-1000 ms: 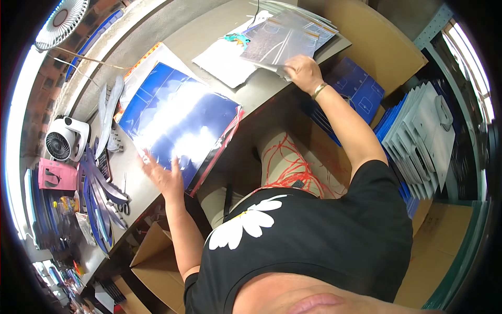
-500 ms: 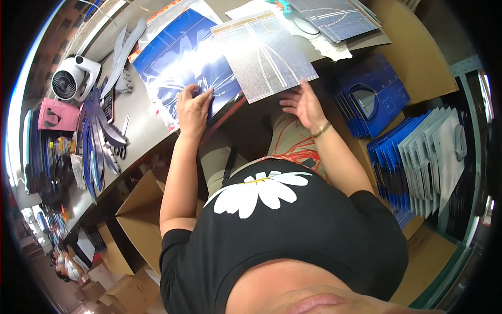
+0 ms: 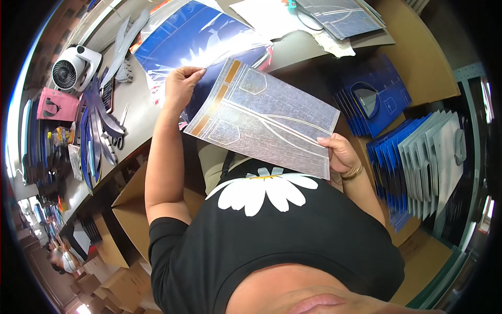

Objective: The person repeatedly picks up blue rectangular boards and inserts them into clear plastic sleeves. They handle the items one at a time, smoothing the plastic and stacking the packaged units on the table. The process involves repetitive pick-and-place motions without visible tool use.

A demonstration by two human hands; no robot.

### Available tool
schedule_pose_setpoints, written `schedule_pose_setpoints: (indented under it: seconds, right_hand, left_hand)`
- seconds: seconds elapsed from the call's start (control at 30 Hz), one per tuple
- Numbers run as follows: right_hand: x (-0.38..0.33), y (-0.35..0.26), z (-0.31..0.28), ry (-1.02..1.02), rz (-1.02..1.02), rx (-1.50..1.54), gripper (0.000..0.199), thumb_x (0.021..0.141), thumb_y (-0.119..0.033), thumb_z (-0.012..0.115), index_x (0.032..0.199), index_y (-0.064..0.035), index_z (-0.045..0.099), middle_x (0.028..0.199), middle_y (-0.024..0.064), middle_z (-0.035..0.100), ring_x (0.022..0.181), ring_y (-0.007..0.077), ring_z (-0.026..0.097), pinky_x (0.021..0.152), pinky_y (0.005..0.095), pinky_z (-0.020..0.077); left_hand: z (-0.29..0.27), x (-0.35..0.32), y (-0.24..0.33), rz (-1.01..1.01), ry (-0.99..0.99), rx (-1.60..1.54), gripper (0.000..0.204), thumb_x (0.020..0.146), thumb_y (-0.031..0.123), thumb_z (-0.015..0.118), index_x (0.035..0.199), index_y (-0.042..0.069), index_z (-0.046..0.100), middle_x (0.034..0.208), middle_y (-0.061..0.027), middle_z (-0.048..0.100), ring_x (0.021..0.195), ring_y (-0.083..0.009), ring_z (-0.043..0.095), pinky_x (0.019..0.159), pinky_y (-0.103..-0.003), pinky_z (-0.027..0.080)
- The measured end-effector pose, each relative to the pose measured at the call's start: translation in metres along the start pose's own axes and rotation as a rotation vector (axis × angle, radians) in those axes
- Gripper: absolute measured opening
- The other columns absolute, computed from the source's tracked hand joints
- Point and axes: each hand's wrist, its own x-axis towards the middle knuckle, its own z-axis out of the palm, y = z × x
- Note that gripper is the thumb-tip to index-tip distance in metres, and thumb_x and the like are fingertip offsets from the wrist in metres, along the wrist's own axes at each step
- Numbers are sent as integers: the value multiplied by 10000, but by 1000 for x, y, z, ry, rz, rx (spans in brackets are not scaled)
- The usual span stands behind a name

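A flat printed card with a denim-jeans picture [image 3: 264, 118] is held tilted over the table edge, close to my chest. My right hand [image 3: 340, 153] pinches its lower right corner. My left hand [image 3: 181, 86] grips the edge of a clear plastic bag [image 3: 172, 89] that covers a large dark blue sheet [image 3: 198, 44] on the grey table [image 3: 133, 112], right at the card's upper left corner. Whether my left fingers also touch the card is hidden.
A white desk fan [image 3: 70, 68], a pink box [image 3: 52, 103] and scissors [image 3: 117, 138] lie at the left. More denim cards [image 3: 342, 15] sit at the top. Blue and grey folders stand in boxes [image 3: 418, 162] at my right. An open cardboard box [image 3: 130, 201] sits below the table.
My right hand carried the denim card from the far pile down to my chest. My left hand rose from the table edge to the plastic bag on the blue sheet.
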Motion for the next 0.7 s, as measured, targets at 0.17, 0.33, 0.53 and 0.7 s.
schedule_pose_setpoints:
  seconds: [0.17, 0.33, 0.53, 0.7]
  right_hand:
    - [1, -12, 14, 69, -97, -87, 230, 887, -148, 536, 949, 67, 589, 757, 141, 658, 506, 159, 605, 434, 261, 484]
    - [-18, -27, 32, -19, 52, -102, 229, 885, -128, 526, 950, 86, 575, 717, 140, 652, 425, 156, 574, 423, 258, 479]
    - [-5, -12, 30, 42, -61, -25, 245, 901, -170, 520, 936, 63, 589, 711, 128, 646, 424, 147, 557, 391, 254, 449]
    - [3, -5, 54, 157, -299, -318, 314, 928, -236, 503, 845, 52, 599, 653, 127, 629, 389, 116, 513, 344, 243, 396]
  left_hand:
    - [-3, -9, 48, 188, -66, 416, 164, 815, 146, 653, 910, 21, 698, 793, -100, 635, 700, -207, 607, 648, -303, 452]
    - [-6, -9, 59, 319, -8, 639, 185, 839, 208, 613, 868, 48, 701, 796, -97, 614, 744, -296, 597, 687, -361, 459]
    - [6, -18, 53, 429, 82, 781, 153, 834, 208, 610, 859, 91, 706, 821, -61, 600, 809, -257, 587, 723, -371, 469]
    - [12, -23, 53, 639, 190, 911, 65, 798, 139, 625, 816, 112, 682, 779, -42, 551, 765, -225, 556, 689, -350, 470]
